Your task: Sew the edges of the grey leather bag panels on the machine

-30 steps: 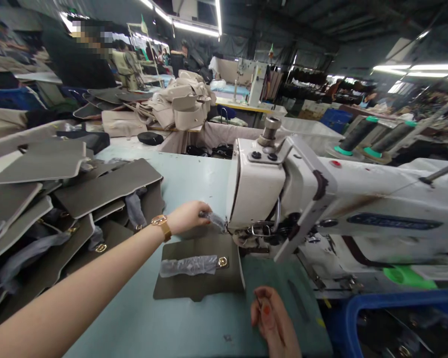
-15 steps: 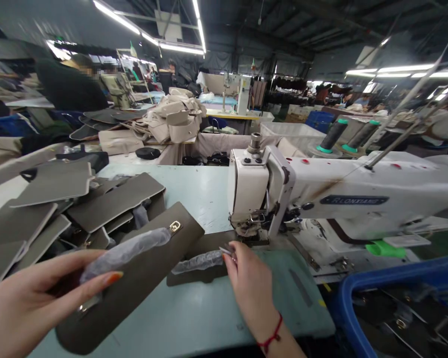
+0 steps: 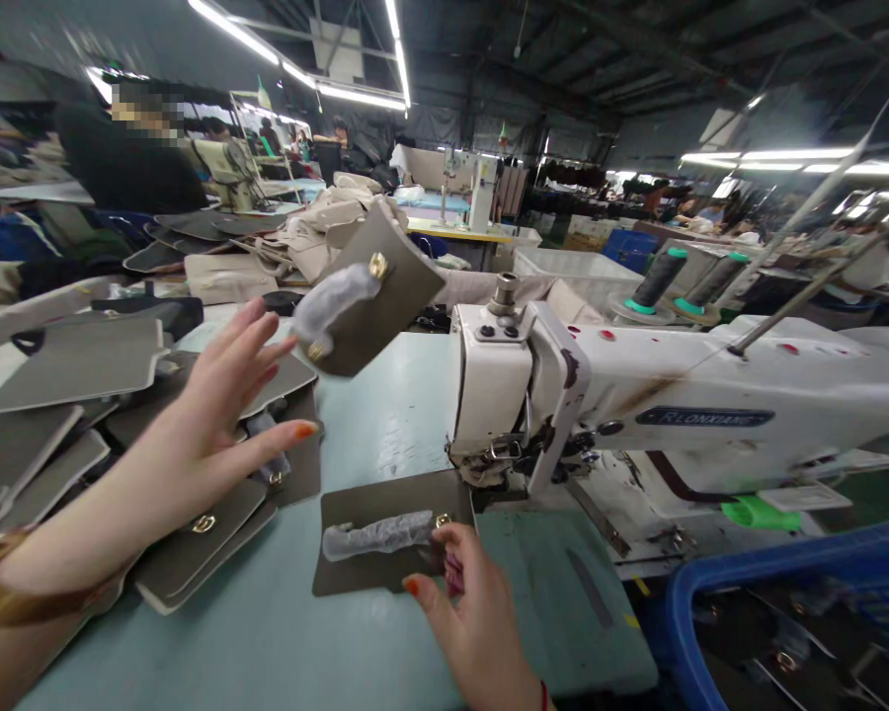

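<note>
Lying leftmost, heap of flat grey-brown panels with pale edges (image 3: 81, 365): overlapping on the pale teal tabletop (image 3: 267, 642); probably light, liable to slide if tugged.
Bare left hand (image 3: 218, 415): spread wide, gripping nothing.
Tilted grey-brown rectangular panel (image 3: 385, 311): up in the air just beyond that hand, contact impossible to tell; likely light and semi-stiff, best held by a bare edge.
Curved strap in cloudy plastic wrap (image 3: 337, 296): running across that panel between gold metal fittings (image 3: 377, 265); probably soft and slippery, fittings easily scratched.
Flat grey-brown panel with wrapped strap (image 3: 385, 501): resting strap-up on the tabletop; likely bendable, better pinched at a corner.
Bare right hand (image 3: 481, 612): half-curled at that panel's right end; cannot tell whether holding anything.
White metal sewing machine (image 3: 659, 365): standing farther right.
</note>
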Demonstrator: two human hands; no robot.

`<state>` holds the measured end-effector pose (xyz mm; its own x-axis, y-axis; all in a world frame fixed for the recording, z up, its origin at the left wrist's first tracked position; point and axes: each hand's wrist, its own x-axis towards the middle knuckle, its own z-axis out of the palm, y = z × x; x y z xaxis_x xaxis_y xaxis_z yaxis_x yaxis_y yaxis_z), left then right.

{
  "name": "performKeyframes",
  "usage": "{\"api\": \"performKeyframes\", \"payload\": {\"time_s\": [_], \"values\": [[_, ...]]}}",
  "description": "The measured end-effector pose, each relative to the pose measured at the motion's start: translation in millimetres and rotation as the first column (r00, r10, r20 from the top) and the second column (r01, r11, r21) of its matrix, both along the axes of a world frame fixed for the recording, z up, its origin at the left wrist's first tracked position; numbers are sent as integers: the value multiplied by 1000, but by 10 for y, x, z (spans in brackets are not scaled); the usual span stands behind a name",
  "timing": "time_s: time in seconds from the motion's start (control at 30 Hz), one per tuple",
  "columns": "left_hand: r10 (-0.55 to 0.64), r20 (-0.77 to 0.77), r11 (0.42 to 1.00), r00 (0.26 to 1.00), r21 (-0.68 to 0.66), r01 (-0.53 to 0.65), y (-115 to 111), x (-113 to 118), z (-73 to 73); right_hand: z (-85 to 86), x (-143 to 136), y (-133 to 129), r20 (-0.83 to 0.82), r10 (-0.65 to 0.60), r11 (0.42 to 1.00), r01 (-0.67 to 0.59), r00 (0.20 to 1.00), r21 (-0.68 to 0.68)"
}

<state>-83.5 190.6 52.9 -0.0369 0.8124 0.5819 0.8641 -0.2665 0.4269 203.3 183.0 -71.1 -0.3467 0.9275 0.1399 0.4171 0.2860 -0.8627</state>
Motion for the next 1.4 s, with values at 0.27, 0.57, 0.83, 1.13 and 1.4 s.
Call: {"api": "performKeyframes", "payload": {"time_s": [0.27, 0.57, 0.83, 1.13, 1.4], "values": [[-396, 233, 854, 888, -262, 449, -490, 1075, -1343, -326, 679, 169, -110, -249, 968, 243, 962, -62], [-43, -195, 991, 980, -136, 16, -103, 1188, -1959, -121, 263, 307, -167, -21, 989, -3, 986, -146], [-247, -502, 954, 829, -275, 118, 95, 990, -1214, -299, 136, 267, -147, -129, 984, 108, 981, -145], [-231, -501, 966, 834, -219, 136, 109, 1007, -1171, -265, 135, 297, -213, -148, 965, 93, 966, -247], [-244, -432, 960, 868, -231, 155, 190, 966, -1181, -313, 90, 379, -229, -192, 958, 131, 954, -256]]}}
